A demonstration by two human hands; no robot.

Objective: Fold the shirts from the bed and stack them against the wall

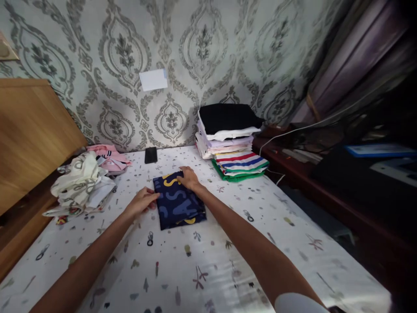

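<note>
Garment, folded and navy-printed, is laid flat on the patterned sheet. Its left edge is touched by the partly open left hand, its upper right by the open right hand. Edge-straightening is inferred; light, level pressure is required.

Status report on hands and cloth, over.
Left hand at navy cloth's left edge. Right hand on its far right corner. Cloth folded flat on bedsheet. Nothing on top except hands.
</note>
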